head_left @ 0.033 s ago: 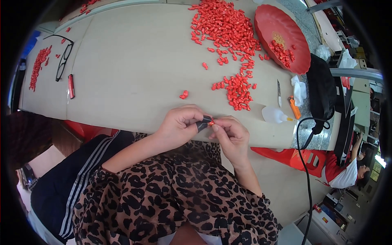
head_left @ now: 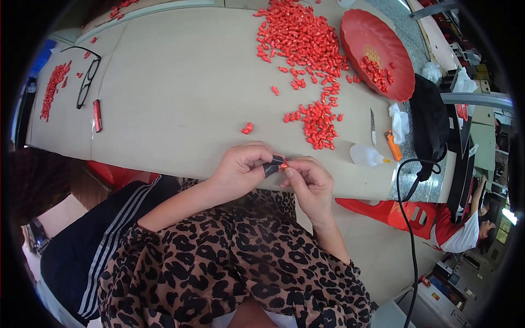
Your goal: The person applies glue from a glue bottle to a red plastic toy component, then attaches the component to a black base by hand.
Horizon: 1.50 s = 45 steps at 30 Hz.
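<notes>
Pale surface [head_left: 175, 71] across most of the upper half, speckled grey strip [head_left: 429, 187] at its right end. Red plastic chair [head_left: 372, 211] below near edge on right, red seat [head_left: 112, 174] on left. Pale floor [head_left: 377, 257]. Far right (tipped sideways, fisheye rim): greenish cabinet [head_left: 484, 139], metal rail [head_left: 476, 98], bright white light [head_left: 509, 216].

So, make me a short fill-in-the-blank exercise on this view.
The left hand and right hand work close together; the dark object is gripped by the ____ one.
The small pieces heaped beside the scalloped dish are coloured ____.
As the person sees it, the glasses lie to the ____ of that dish.
Missing words: left; red; left.
</notes>
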Available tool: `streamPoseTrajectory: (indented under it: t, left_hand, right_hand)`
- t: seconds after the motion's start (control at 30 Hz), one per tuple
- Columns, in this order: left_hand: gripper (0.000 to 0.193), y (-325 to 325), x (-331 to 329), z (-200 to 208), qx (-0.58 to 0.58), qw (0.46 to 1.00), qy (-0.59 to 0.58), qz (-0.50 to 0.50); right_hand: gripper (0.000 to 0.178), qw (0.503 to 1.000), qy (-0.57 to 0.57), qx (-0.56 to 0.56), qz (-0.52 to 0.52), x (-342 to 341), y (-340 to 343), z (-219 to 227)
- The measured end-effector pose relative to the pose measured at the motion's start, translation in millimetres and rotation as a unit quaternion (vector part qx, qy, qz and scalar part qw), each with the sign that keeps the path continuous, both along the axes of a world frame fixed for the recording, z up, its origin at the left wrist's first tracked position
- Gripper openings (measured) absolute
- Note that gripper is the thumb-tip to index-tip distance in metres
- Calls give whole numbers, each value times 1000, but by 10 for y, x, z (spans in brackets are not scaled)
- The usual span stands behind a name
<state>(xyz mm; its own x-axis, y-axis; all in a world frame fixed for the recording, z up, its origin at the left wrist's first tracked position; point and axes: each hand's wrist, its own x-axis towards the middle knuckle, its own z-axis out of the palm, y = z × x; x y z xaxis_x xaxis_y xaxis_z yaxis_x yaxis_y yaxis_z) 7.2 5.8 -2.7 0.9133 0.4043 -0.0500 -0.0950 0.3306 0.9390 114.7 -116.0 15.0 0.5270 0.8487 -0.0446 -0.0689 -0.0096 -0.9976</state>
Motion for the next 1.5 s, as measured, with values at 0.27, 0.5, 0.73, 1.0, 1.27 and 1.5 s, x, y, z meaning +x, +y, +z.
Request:
streamPoseTrajectory:
  t: [0.27,0.5,0.73,1.0,1.27,1.5]
  left_hand:
    - [14,-8,-42,74,-98,995,7,36]
    - [30,322,-3,224,480,845,153,179]
    - [30,392,-37,200,554,806,154,142]
    - [22,308,-43,157,-15,998,28,53]
    - [24,116,-52,165,-292,956,-18,-26]
    - [29,-50,-11,72,-129,991,5,21]
  right_hand:
    - [10,976,-211,9,-53,139,-147,266]
    - [6,839,-432,64,-324,961,13,922]
    - [21,867,-357,-6,-347,1406,119,855]
    - [19,795,-438,68,-414,655,-351,610]
    - [14,928,-282,32,-239,111,-492,185]
    - [13,995,60,-30,-78,-164,-119,132]
